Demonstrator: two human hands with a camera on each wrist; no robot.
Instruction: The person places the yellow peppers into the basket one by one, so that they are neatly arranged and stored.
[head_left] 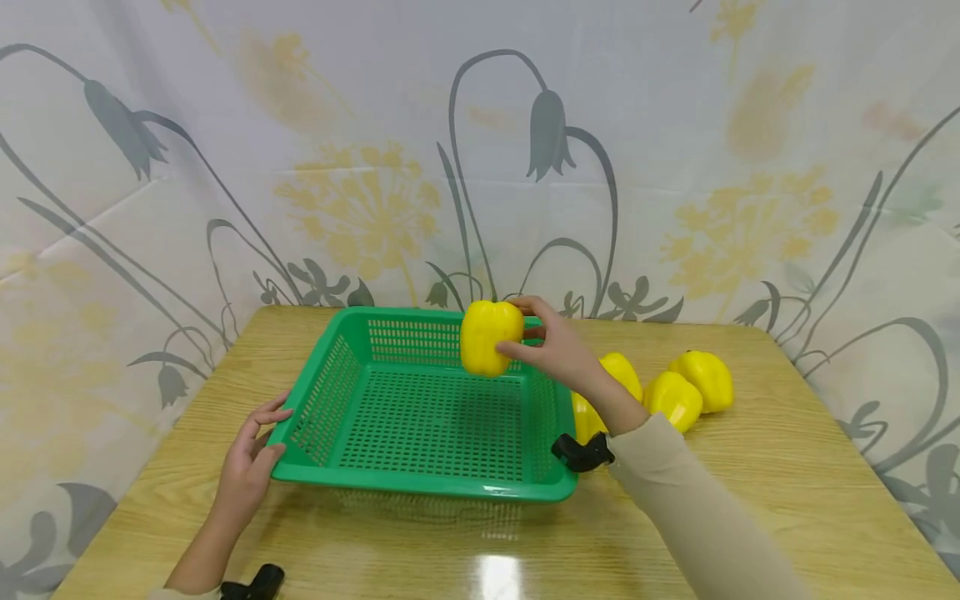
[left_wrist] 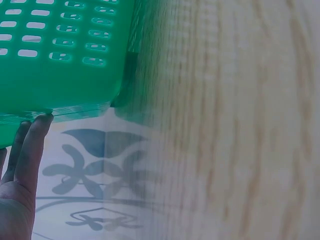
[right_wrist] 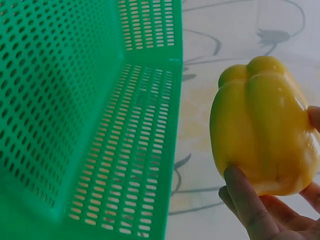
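A yellow bell pepper [head_left: 483,337] is held in my right hand [head_left: 551,342], above the right part of the green plastic basket [head_left: 420,485]. The right wrist view shows the fingers and thumb around this bell pepper [right_wrist: 265,125], with the basket's slotted wall [right_wrist: 125,150] beside it. At the basket's left rim, my left hand [head_left: 251,458] touches the edge with fingers and thumb. Seen from the left wrist, its extended fingers [left_wrist: 32,150] rest against the basket [left_wrist: 60,80]. No peppers show inside the basket.
More yellow bell peppers lie on the wooden table [head_left: 780,467] right of the basket, one pepper [head_left: 673,402] near another pepper [head_left: 705,379]. My right forearm partly hides those nearest the basket. A flower-patterned cloth [head_left: 495,167] hangs behind the table.
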